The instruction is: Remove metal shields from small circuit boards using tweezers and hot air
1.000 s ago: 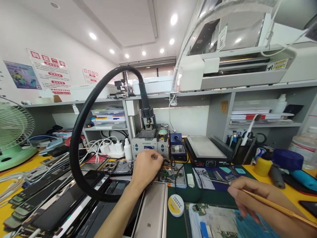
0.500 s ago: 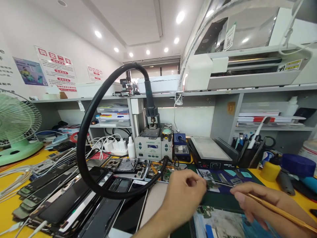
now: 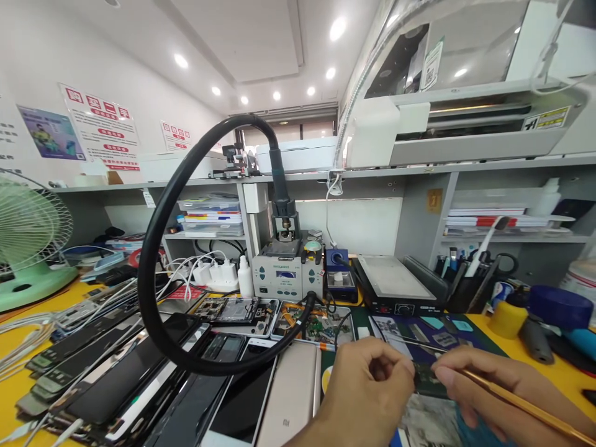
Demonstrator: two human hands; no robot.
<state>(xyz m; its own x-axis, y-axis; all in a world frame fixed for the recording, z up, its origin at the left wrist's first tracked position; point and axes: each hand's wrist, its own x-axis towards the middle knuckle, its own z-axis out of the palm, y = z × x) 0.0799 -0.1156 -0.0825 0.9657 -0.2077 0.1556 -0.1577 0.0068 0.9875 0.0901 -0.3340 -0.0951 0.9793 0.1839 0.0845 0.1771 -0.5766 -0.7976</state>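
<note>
Green circuit board (image 3: 424, 377), small and thin, pinched at its left edge by left hand (image 3: 372, 388), low over dark green mat (image 3: 358, 323) at desk front. Likely light, stiff, fragile: best gripped by bare edges, off the components. Right hand (image 3: 488, 385) curled around one gold-handled tool (image 3: 521, 403), tip touching board. One board, one tool, two hands. Beside them, one black hose (image 3: 153, 261), many phones (image 3: 121, 379).

Yellow workbench (image 3: 13, 397) with rows of phones (image 3: 116, 385), green mat (image 3: 488, 344), fan (image 3: 28, 242).
</note>
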